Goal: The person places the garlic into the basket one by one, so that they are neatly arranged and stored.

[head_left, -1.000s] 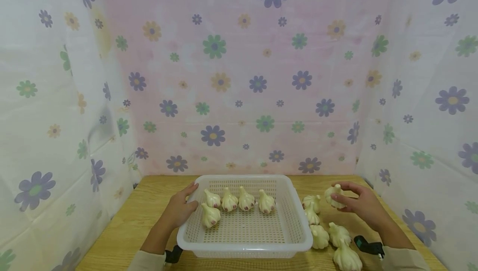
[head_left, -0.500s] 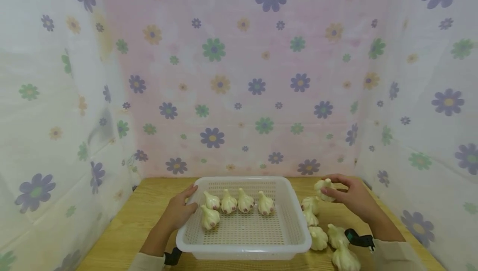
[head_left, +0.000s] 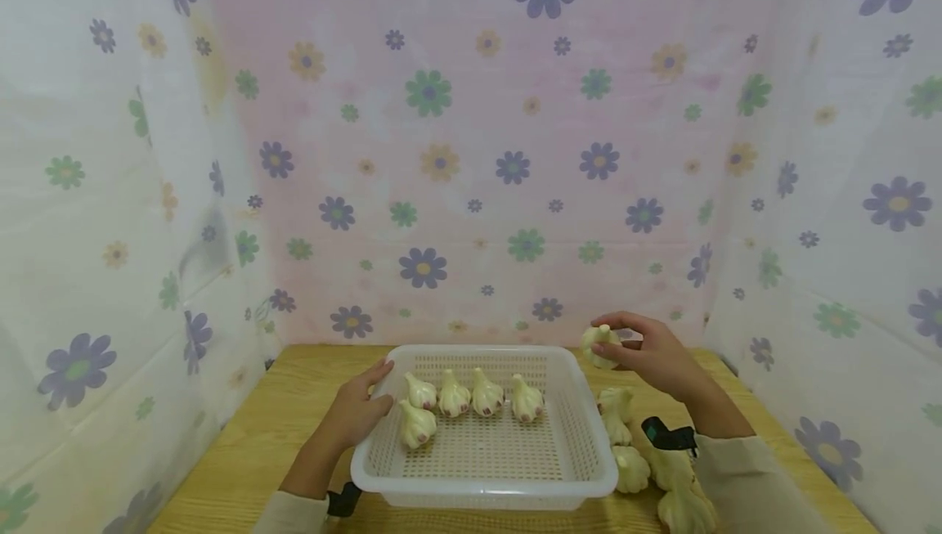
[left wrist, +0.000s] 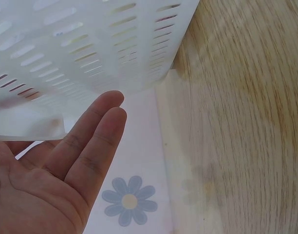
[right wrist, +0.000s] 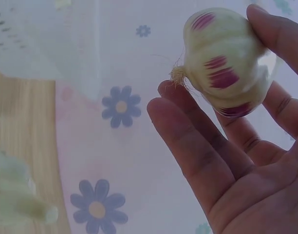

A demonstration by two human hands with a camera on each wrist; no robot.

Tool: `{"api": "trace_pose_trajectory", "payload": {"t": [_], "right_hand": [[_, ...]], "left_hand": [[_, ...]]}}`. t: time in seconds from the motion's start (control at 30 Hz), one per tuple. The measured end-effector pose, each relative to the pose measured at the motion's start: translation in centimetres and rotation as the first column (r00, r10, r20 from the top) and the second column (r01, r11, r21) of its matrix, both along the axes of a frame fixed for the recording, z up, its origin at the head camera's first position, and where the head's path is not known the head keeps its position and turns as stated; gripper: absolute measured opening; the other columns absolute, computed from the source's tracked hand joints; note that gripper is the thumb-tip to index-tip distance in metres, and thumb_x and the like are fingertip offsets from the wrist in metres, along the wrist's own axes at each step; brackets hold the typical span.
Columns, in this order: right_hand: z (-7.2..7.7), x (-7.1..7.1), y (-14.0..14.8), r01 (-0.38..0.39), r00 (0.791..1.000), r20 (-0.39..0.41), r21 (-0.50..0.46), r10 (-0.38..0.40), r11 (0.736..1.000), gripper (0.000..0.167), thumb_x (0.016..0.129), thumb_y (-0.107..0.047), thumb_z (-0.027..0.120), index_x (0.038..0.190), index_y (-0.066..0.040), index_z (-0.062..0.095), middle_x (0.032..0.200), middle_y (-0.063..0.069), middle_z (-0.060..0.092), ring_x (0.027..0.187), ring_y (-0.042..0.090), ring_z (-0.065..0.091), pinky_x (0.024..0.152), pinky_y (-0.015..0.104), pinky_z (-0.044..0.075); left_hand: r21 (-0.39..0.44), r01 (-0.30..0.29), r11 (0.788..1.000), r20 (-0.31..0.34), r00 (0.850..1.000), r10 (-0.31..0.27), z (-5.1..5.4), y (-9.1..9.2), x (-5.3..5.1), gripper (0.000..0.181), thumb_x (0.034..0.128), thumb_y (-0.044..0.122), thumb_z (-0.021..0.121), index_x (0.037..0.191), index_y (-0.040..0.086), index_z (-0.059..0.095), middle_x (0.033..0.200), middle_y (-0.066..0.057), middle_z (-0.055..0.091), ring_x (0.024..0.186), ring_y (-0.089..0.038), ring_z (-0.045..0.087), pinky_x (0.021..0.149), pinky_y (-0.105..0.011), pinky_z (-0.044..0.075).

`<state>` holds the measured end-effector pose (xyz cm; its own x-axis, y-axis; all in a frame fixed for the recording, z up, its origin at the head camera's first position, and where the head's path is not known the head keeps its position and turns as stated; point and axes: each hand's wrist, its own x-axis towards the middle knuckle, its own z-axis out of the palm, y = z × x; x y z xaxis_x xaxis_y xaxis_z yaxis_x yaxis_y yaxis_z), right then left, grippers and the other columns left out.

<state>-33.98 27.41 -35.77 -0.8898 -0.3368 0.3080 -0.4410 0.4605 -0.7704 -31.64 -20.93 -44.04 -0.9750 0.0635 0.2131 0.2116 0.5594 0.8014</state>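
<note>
A white plastic basket (head_left: 482, 488) stands on the table with several garlic bulbs in its left and back part. The left hand (head_left: 356, 409) rests on the basket's left side; in the left wrist view that hand (left wrist: 66, 170) has its fingers extended against the slotted wall (left wrist: 90, 53). Above the table, just beyond the basket's back right corner, the right hand (head_left: 657, 356) holds a garlic bulb (head_left: 600, 347) between thumb and fingers. Purple-red marks and root hairs show on this bulb (right wrist: 227, 63) in the right wrist view, pinched by the right hand (right wrist: 236, 136).
Several more bulbs (head_left: 630, 469) lie on the wooden table (head_left: 243, 436) to the right of the basket, partly hidden by the right forearm. A flower-patterned sheet (head_left: 471, 125) encloses the back and both sides.
The right hand has moved left and away from the wearer with its bulb, from over the right side of the table to near the basket's back corner. The left hand has stayed at the basket.
</note>
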Motion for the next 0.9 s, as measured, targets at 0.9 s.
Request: {"api": "trace_pose_trajectory", "payload": {"t": [0.9], "right_hand": [[1.5, -1.7, -6.8, -0.162, 0.987, 0.002, 0.069, 0.163, 0.984, 0.037, 0.095, -0.035, 0.075, 0.127, -0.018, 0.069, 0.129, 0.012, 0.065, 0.102, 0.025, 0.073, 0.082, 0.038, 0.062]], "left_hand": [[-0.004, -0.003, 1.0, 0.014, 1.0, 0.003, -0.2, -0.1, -0.3, 0.066, 0.0876, 0.011, 0.06, 0.153, 0.008, 0.051, 0.167, -0.013, 0.034, 0.121, -0.037, 0.064, 0.067, -0.032, 0.062]]}}
